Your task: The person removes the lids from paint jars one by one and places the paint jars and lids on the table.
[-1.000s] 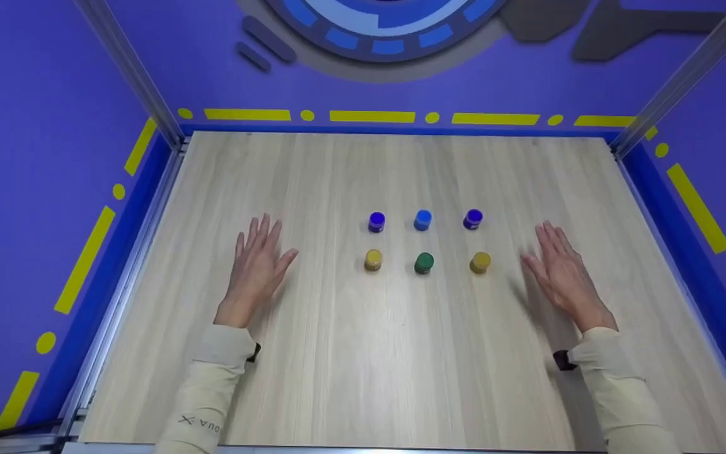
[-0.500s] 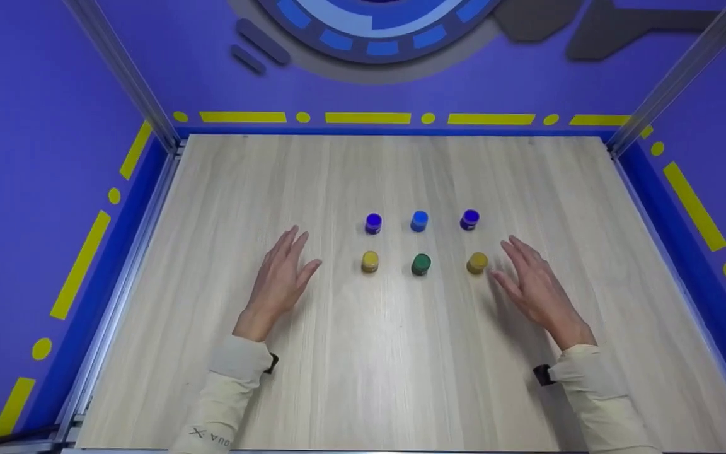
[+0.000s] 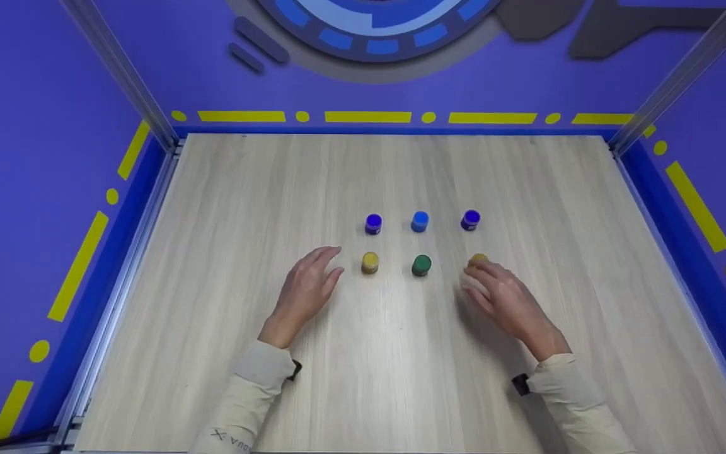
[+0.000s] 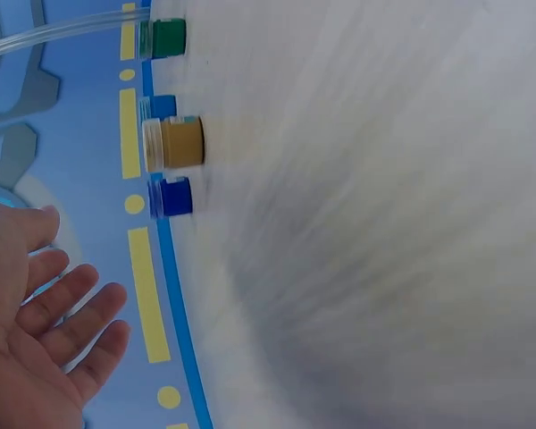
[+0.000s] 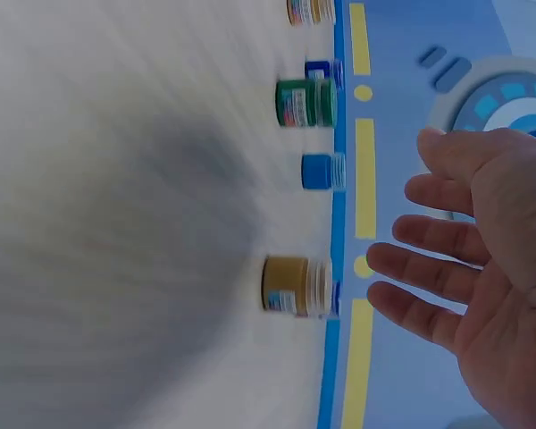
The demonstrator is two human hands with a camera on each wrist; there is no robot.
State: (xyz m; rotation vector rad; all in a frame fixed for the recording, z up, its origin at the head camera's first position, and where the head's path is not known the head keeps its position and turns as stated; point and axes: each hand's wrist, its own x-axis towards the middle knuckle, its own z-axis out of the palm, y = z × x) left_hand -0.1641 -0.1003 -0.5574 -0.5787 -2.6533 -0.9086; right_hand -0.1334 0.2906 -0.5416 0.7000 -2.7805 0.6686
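Note:
Small paint jars with clear lids stand upright in two rows of three. In the head view, my right hand (image 3: 507, 304) overlaps the right yellow jar (image 3: 478, 257), hiding most of it. The right wrist view shows relaxed fingers and an ungripped ochre jar (image 5: 286, 284). My left hand (image 3: 305, 285) hovers left of the left yellow jar (image 3: 370, 263), fingers relaxed and holding nothing. Between the yellow jars is a green jar (image 3: 421, 265). The back row has a dark blue jar (image 3: 373, 224), a lighter blue jar (image 3: 420, 221) and another dark blue jar (image 3: 471, 220).
The jars stand on a light wood-grain table (image 3: 262, 183). Blue panels (image 3: 363, 91) with yellow markings enclose its back and sides. Metal posts (image 3: 126, 75) rise at the back corners. In the left wrist view, a clear strip (image 4: 67, 31) crosses the top left.
Both hands have moved inward from the table's sides toward the front row. The right hand now covers most of the right yellow jar. The jars stay in place.

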